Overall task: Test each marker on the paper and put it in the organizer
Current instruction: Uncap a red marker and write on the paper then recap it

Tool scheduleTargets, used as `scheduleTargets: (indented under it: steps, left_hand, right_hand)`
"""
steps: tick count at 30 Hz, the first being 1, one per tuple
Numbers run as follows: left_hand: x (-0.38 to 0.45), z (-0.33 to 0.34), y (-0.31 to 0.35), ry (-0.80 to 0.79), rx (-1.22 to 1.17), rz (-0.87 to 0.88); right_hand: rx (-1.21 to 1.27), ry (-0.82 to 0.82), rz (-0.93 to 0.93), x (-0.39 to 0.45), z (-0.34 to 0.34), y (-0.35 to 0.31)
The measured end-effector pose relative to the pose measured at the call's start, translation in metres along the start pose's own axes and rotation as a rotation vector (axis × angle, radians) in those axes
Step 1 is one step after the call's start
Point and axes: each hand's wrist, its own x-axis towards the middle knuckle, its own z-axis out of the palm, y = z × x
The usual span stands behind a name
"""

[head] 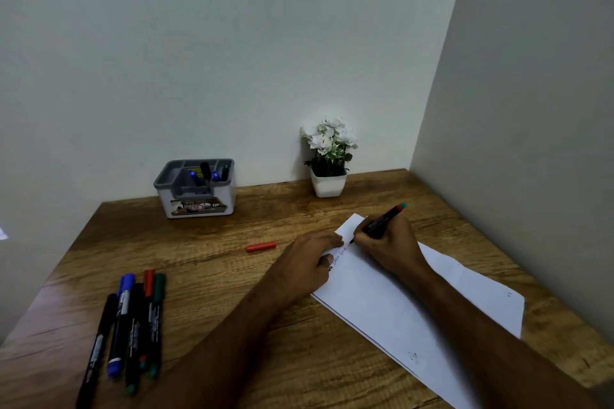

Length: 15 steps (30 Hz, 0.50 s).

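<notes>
Nearest us, a bunch of capped markers (133,325) lies at the left of the desk (265,325), untested by our reckoning. Our left hand (312,256) rests flat on the paper (382,305), fingers straight, pinning its left edge. Just beyond, our right hand (385,242) pinches an uncapped marker (382,222), tip down on the sheet beside some faint scribbles. So we judge the testing step is in hand. Its red cap (261,246) lies apart on the wood, left of the paper. Next we must fetch that cap, close the marker, and reach to the organizer (196,189) by the wall, which already holds several. A potted plant (329,156) stands to its right.
</notes>
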Motion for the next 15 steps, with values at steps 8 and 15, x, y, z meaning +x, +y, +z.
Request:
scheduleTargets:
  steps: [8,15]
  left_hand:
    - [0.0005,0.0001,0.0008,0.000,-0.002,-0.003]
    - [0.0003,-0.0004,0.0011,0.009,-0.009,-0.002]
  right_hand:
    - [0.001,0.002,0.021,0.0004,0.0002,0.0009]
    - [-0.006,0.013,0.044,0.0009,0.0002,-0.0006]
